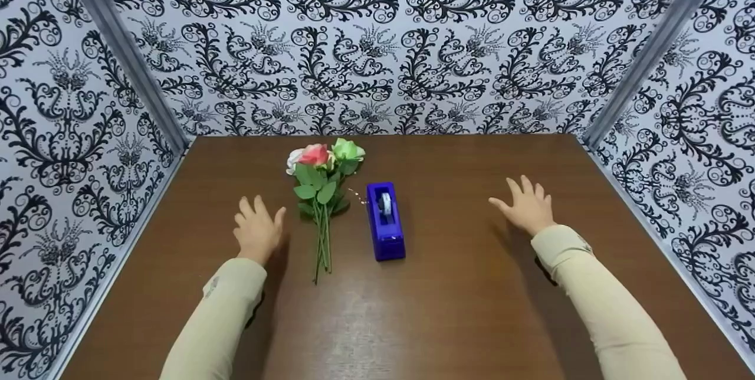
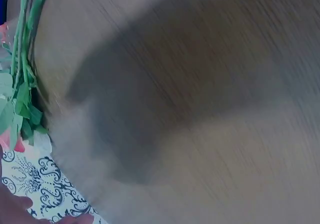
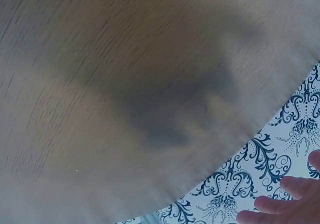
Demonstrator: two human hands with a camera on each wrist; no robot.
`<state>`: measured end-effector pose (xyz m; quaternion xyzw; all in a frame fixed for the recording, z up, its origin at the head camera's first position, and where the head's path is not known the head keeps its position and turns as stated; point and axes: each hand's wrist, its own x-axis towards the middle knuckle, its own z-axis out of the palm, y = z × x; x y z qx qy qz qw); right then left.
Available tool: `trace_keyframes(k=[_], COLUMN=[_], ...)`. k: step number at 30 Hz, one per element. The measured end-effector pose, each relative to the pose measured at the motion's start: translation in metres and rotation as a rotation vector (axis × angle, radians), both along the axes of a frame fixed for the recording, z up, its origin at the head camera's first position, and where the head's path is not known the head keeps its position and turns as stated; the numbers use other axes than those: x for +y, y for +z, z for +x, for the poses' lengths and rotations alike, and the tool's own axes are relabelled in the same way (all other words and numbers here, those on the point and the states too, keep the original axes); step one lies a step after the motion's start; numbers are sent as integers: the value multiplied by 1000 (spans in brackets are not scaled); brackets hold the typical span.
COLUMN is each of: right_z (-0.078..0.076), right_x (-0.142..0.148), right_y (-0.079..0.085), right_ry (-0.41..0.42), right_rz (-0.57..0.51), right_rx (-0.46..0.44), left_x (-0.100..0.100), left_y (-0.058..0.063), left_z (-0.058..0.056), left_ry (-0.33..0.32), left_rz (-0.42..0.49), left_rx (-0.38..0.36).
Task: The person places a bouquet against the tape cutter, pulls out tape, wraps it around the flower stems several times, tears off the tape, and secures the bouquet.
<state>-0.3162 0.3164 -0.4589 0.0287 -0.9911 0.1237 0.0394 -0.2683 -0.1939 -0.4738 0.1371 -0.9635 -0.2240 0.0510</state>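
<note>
My left hand [image 1: 258, 231] is held over the table at left, fingers spread and nothing in them. Just right of it lies a bunch of artificial roses [image 1: 318, 176] with white, pink and green heads pointing to the back wall and thin green stems toward me. In the left wrist view the stems [image 2: 22, 49] run along the left edge. Right of the flowers stands a blue tape dispenser [image 1: 387, 223] with a roll of tape [image 1: 385, 203] in it. My right hand [image 1: 527, 206] is spread over the table at right, holding nothing; its fingertips [image 3: 295, 186] show in the right wrist view.
The brown wooden table [image 1: 448, 309] is enclosed at the back and both sides by panels [image 1: 377, 43] with black scroll patterns on white. Grey corner posts [image 1: 127, 55] stand at the back corners. A thin, shiny strand [image 1: 357, 194] lies between the flowers and dispenser.
</note>
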Motion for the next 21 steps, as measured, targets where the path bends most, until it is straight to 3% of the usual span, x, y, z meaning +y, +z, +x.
trace_keyframes(k=[6,11,16,21], right_z=[0,-1,-1,-2], right_x=[-1,0,0,1], right_y=[-4,-7,-7,-7], right_ry=[3,1,-4,-1], right_rz=[-1,-2,-17,-14], right_rx=[11,-2,-7,-12], left_x=[26,59,80,83], left_y=[-16,-32,-33,-30], left_z=[8,19,21,22], left_ry=[-32,-116,-188,-175], left_rz=[83,25,-89,-56], left_rx=[-117,-190,-202,-233])
